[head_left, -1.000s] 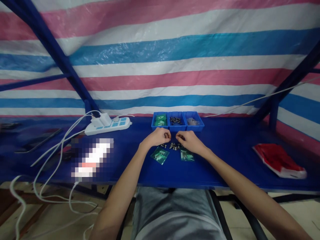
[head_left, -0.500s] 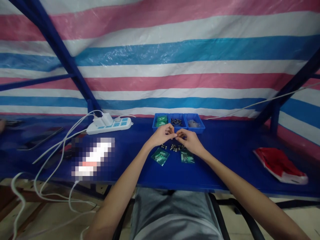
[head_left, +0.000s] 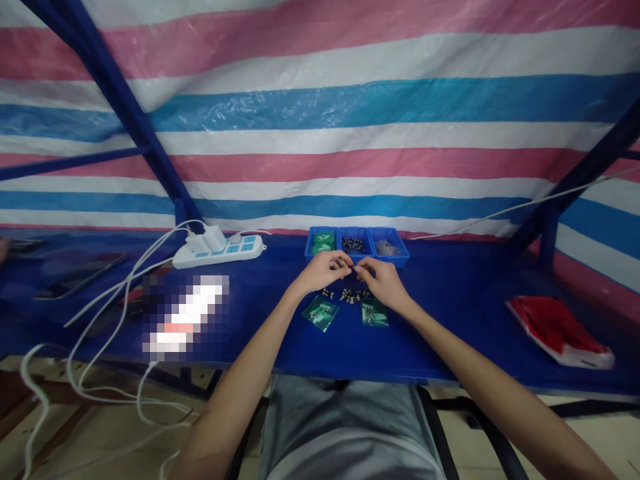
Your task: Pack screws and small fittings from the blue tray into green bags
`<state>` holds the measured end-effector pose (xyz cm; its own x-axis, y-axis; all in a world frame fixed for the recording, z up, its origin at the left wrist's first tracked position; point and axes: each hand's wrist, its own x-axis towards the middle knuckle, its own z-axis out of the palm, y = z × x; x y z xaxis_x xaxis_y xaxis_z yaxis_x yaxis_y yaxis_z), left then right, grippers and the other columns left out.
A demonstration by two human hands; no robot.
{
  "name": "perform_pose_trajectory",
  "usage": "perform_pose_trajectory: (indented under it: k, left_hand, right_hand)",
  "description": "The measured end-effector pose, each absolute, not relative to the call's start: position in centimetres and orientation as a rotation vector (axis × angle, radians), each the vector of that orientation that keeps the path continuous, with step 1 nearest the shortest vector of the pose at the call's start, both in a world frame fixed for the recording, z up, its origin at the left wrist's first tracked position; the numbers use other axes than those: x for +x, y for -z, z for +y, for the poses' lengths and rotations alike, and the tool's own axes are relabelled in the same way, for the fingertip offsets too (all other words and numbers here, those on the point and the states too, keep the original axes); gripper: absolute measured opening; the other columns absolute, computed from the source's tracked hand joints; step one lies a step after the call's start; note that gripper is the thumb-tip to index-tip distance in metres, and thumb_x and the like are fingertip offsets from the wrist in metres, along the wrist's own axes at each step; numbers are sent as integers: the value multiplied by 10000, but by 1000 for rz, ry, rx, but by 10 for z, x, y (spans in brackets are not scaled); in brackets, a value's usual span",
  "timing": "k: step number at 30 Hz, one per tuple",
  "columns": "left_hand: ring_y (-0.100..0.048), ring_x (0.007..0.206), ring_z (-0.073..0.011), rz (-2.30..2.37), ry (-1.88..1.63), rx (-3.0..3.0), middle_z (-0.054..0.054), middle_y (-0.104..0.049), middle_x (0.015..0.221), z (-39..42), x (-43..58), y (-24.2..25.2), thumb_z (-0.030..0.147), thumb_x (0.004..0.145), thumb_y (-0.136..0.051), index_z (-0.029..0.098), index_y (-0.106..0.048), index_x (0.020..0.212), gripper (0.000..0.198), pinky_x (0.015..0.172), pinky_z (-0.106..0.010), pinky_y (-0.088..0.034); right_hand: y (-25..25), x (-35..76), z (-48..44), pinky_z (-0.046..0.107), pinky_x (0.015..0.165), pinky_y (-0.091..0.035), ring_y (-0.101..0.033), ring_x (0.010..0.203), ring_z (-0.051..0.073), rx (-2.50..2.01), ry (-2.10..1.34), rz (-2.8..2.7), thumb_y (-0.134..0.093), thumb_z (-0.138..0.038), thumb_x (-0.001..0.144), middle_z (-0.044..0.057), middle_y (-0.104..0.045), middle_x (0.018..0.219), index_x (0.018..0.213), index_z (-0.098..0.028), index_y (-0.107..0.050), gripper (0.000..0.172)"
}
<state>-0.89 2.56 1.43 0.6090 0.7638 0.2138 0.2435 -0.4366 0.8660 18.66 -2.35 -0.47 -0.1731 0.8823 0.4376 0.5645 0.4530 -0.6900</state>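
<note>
My left hand [head_left: 327, 270] and my right hand [head_left: 379, 276] meet fingertip to fingertip over the table, just in front of the blue bins. Both are closed in a pinch; a tiny dark piece seems to sit between the fingertips, too small to name. Below them lie several small black-and-silver metal fittings [head_left: 348, 295]. Nearer to me are two small clear bags with green, holding silvery pieces: a left bag [head_left: 321, 313] and a right bag [head_left: 374, 313], the latter close under my right wrist.
A three-part blue bin [head_left: 404, 255] holds green packets [head_left: 323, 241], dark small parts [head_left: 353, 244] and clear bags [head_left: 387, 248]. Left stand a white power strip [head_left: 225, 251] with cables and a blurred-out bright object [head_left: 187, 313]. A red-and-white package [head_left: 560, 330] lies right. A hand shows at the far left edge.
Both hands stay in nearly the same place. The fingertips have shifted slightly, with the left fingers a little lower and straighter. The bags and fittings have not moved.
</note>
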Motion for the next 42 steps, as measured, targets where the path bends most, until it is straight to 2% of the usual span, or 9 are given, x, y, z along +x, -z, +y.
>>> perform_pose_trajectory:
  k: [21,33,38,42]
  left_hand:
    - [-641,694,-149,828,-744,2057,-40,-659,800,23,-9,-14,368,904,-610,165,-665,934,212,676,-288,-528]
    - [-624,725,-141,813,-755,2104,-31,-668,834,23,-11,-14,347,859,-677,174,-689,962,202,669,-268,-488]
    - [-629,731,-154,803,-739,2136,-33,-692,839,21,-10,-16,374,870,-662,180,-702,908,202,673,-275,-479]
    - [-629,734,-163,821,-753,2137,-38,-705,848,20,-10,-17,406,877,-650,183,-709,889,231,672,-279,-471]
  right_hand:
    - [2,183,-28,258,615,-348,-601,618,162,-1220,-371,-2008,-515,-291,971,4,-667,680,854,-185,-664,217]
    - [0,185,-29,254,609,-326,-579,598,150,-1250,-358,-2019,-445,-253,989,2,-635,652,776,-187,-617,282]
    - [2,186,-27,260,620,-368,-619,632,171,-1243,-407,-1967,-478,-268,971,2,-665,681,876,-197,-648,207]
    - [3,186,-25,273,664,-425,-668,725,195,-1174,-495,-1925,-497,-255,951,29,-722,804,994,-202,-649,167]
